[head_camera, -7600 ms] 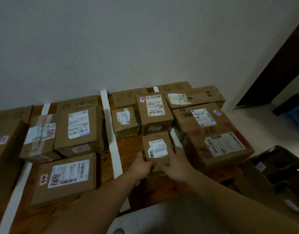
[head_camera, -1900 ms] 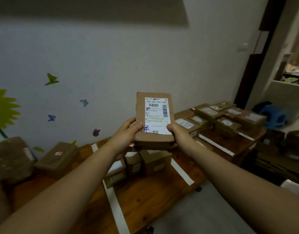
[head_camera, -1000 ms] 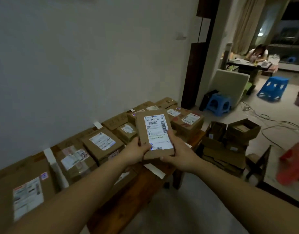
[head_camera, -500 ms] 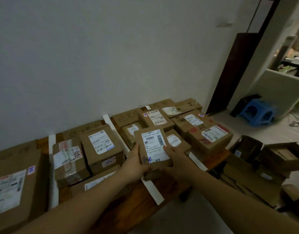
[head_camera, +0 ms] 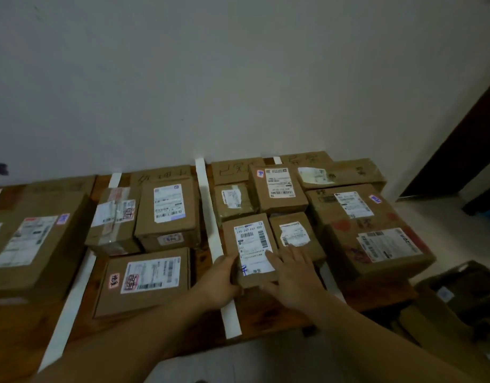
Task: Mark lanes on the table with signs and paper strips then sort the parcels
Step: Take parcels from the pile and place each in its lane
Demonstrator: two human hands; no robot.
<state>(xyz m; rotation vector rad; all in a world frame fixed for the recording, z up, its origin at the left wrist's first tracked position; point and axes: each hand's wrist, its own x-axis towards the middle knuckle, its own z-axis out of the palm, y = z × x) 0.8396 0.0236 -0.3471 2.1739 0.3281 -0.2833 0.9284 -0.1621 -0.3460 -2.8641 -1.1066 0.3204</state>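
A flat brown parcel (head_camera: 250, 250) with a white label lies on the wooden table (head_camera: 268, 313), in the lane right of the long white paper strip (head_camera: 208, 205). My left hand (head_camera: 220, 281) curls around its near left corner. My right hand (head_camera: 292, 275) lies on its near right part, fingers spread on top and thumb against the front edge. Handwritten cardboard signs (head_camera: 232, 169) lean on the wall behind each lane. A small parcel (head_camera: 295, 236) touches the flat one on its right.
Several labelled parcels fill the lanes: a wide flat one (head_camera: 145, 280) at front left, a big box (head_camera: 376, 252) at right. Another paper strip (head_camera: 68, 305) runs at left. Open cardboard boxes (head_camera: 459, 294) stand on the floor beyond the table's right end.
The flat parcel has come down from in front of me onto the table beside the small parcel. My right fingers have spread flat over it. The view has swung back down to the table.
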